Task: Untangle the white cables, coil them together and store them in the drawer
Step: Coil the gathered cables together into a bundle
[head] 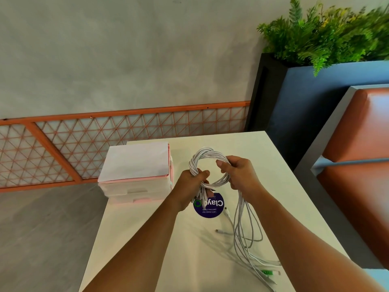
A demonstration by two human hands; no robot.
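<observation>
Several white cables (203, 154) form a round coil held above the white table (147, 239). My left hand (190, 186) grips the coil's lower left, with plug ends hanging below its fingers. My right hand (237, 173) grips the coil's right side. From it the loose cable tails (242, 228) drop to the table and trail toward the near right edge, where a green connector (265, 272) lies. A pink and white drawer unit (136, 175) stands at the table's far left corner; its drawers look closed.
A round purple sticker (210, 207) lies on the table under the coil. An orange bench seat (357, 165) and a blue planter (305, 102) with green plants stand to the right. An orange mesh railing (105, 140) runs along the wall behind.
</observation>
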